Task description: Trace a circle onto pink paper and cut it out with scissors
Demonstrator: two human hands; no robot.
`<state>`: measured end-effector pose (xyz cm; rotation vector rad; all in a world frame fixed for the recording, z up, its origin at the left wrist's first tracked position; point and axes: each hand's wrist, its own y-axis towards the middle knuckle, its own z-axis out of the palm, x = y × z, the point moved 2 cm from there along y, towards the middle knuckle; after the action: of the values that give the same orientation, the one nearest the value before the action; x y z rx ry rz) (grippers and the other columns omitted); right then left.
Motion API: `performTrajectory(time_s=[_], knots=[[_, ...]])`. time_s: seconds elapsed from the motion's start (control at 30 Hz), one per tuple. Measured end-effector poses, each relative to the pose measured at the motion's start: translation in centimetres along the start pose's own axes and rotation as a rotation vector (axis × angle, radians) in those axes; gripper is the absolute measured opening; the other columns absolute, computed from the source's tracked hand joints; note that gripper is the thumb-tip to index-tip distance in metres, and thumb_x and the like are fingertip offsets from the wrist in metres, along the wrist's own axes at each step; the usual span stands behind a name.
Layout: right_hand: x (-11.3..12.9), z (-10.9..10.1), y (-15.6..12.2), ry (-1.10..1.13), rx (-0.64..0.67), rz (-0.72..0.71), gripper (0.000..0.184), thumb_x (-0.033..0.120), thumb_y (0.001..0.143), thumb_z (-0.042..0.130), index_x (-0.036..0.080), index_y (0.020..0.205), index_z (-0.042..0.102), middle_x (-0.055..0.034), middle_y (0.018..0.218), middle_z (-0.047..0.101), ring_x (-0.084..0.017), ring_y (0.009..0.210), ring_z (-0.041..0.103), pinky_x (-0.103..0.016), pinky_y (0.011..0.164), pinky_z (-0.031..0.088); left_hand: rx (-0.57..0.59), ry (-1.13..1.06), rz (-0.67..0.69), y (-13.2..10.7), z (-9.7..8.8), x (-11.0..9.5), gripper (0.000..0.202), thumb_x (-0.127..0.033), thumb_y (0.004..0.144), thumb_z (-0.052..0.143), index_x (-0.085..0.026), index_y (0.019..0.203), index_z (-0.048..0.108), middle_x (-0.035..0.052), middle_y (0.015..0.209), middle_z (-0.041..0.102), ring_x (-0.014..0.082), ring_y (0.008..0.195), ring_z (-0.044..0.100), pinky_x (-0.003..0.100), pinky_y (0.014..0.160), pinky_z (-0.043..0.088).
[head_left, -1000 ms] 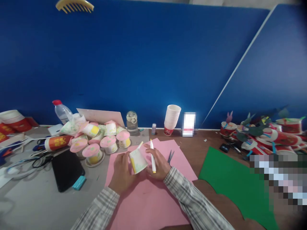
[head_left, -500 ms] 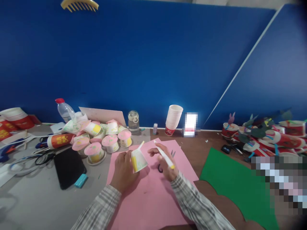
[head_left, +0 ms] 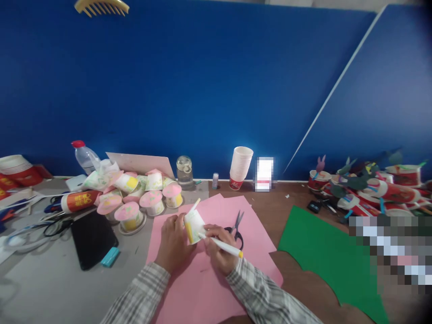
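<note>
My left hand point(head_left: 173, 240) grips a small paper cup point(head_left: 194, 226), white with yellow and green colouring, tipped on its side over a pink paper sheet point(head_left: 209, 274). My right hand point(head_left: 218, 249) is closed on a white marker with a yellow end point(head_left: 222, 245). The marker's tip touches the cup's side. Black-handled scissors point(head_left: 236, 229) lie on the pink sheet just right of my right hand.
A cluster of pink-topped decorated cups point(head_left: 141, 198) sits at the left. Near it lie a black phone point(head_left: 92, 238), a water bottle point(head_left: 84, 155) and a red tube point(head_left: 79, 200). A stack of white cups point(head_left: 241, 167) stands at the blue wall. Green paper point(head_left: 330, 256) and red craft cups point(head_left: 378, 189) lie right.
My right hand turned the marker from upright to tip-down and brought it left onto the cup. The scissors, covered before, now show beside the hand.
</note>
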<state>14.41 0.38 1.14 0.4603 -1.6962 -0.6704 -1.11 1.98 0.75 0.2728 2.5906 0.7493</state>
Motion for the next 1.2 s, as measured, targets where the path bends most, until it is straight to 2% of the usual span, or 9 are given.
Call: performTrajectory(time_s=[0.17, 0.67, 1.0, 1.2], knots=[[0.26, 0.36, -0.10, -0.054, 0.011, -0.097, 0.008, 0.016, 0.073, 0.056, 0.023, 0.075, 0.061, -0.0024, 0.067, 0.068, -0.025, 0.077, 0.068, -0.028, 0.064, 0.053, 0.007, -0.016, -0.011, -0.09, -0.21, -0.26, 0.067, -0.040, 0.052, 0.062, -0.019, 0.111, 0.039, 0.0085, 0.096, 0.046, 0.0304, 0.091, 0.047, 0.050, 0.077, 0.044], [-0.60, 0.54, -0.72, -0.157, -0.030, -0.053, 0.009, 0.017, 0.071, 0.059, 0.024, 0.076, 0.061, -0.0039, 0.079, 0.071, -0.024, 0.074, 0.069, -0.029, 0.065, 0.054, -0.020, -0.008, 0.006, -0.07, -0.31, -0.46, 0.063, -0.035, 0.051, 0.062, -0.017, 0.108, 0.040, 0.0088, 0.093, 0.046, 0.0304, 0.091, 0.046, 0.050, 0.079, 0.044], [-0.35, 0.49, -0.49, -0.156, -0.036, -0.032, 0.009, 0.017, 0.071, 0.057, 0.024, 0.075, 0.062, -0.0026, 0.076, 0.071, -0.022, 0.070, 0.069, -0.028, 0.063, 0.054, -0.056, 0.003, 0.034, -0.25, 0.03, -0.20, 0.065, -0.036, 0.052, 0.061, -0.017, 0.111, 0.039, 0.0094, 0.093, 0.047, 0.0309, 0.091, 0.047, 0.050, 0.079, 0.044], [-0.67, 0.57, -0.69, -0.151, -0.033, -0.047, 0.010, 0.016, 0.071, 0.057, 0.024, 0.074, 0.062, -0.0027, 0.076, 0.070, -0.024, 0.075, 0.069, -0.030, 0.066, 0.054, -0.045, -0.001, 0.022, -0.25, 0.04, -0.23, 0.065, -0.037, 0.053, 0.061, -0.016, 0.111, 0.039, 0.0096, 0.094, 0.047, 0.0311, 0.091, 0.047, 0.050, 0.080, 0.043]])
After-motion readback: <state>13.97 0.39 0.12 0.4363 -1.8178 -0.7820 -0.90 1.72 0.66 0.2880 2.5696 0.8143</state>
